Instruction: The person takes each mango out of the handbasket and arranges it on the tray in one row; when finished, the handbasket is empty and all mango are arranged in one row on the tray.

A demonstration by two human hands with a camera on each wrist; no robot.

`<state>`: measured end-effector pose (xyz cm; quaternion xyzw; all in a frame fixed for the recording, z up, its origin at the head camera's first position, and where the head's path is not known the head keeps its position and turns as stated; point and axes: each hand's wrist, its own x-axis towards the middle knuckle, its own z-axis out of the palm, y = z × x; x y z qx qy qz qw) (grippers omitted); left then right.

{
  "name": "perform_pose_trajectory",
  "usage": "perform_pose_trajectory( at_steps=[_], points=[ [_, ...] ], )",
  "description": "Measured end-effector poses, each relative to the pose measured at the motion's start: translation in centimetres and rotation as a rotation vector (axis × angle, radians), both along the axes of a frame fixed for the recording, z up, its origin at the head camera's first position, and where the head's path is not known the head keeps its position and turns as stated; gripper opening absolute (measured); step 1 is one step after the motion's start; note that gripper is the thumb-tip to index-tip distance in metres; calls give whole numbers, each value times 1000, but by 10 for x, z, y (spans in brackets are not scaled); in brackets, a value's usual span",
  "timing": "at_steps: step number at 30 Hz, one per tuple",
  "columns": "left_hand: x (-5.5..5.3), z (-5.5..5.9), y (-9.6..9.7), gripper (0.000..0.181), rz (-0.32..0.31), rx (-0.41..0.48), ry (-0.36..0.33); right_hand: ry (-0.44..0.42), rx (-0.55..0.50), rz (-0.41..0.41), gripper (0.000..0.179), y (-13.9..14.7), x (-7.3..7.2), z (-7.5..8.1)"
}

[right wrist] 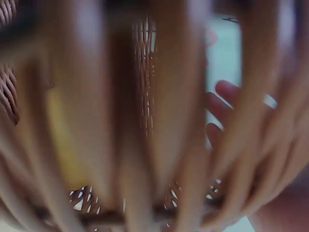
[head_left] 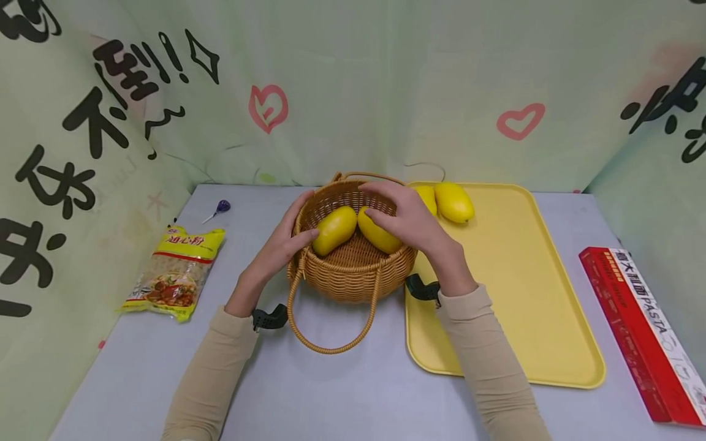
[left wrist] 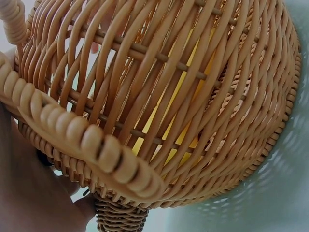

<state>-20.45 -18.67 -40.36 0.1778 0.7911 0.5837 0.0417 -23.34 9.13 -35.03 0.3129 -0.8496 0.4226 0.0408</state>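
Note:
A wicker basket stands in the middle of the table, its front handle folded down toward me. Inside lie two yellow mangoes, one on the left and one on the right. My left hand grips the basket's left rim, thumb over the edge beside the left mango. Over the right rim reaches my right hand, its fingers loosely spread above the right mango and its thumb overlapping it. Through the blurred weave in the right wrist view, fingertips show apart from the yellow fruit.
To the right lies a yellow tray with two more mangoes at its back left corner. Beyond it is a red pasta box. At the left are a yellow food packet and a purple lollipop. Fabric walls enclose the table.

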Motion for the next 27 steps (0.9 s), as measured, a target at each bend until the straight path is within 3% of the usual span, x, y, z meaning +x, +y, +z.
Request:
perform_pose_trajectory(
  at_steps=[5,12,17,27],
  points=[
    [0,-2,-1,76,3,-3,-5,1,118,16,42,-6,6,1],
    [0,-1,0,75,3,3,-7,54,414,-4,43,-14,14,4],
    [0,1,3,75,-7,1,-10,51,513,-37,47,-13,14,5],
    [2,2,1,72,4,9,-13,8,747,13,54,-23,7,10]
  ],
)
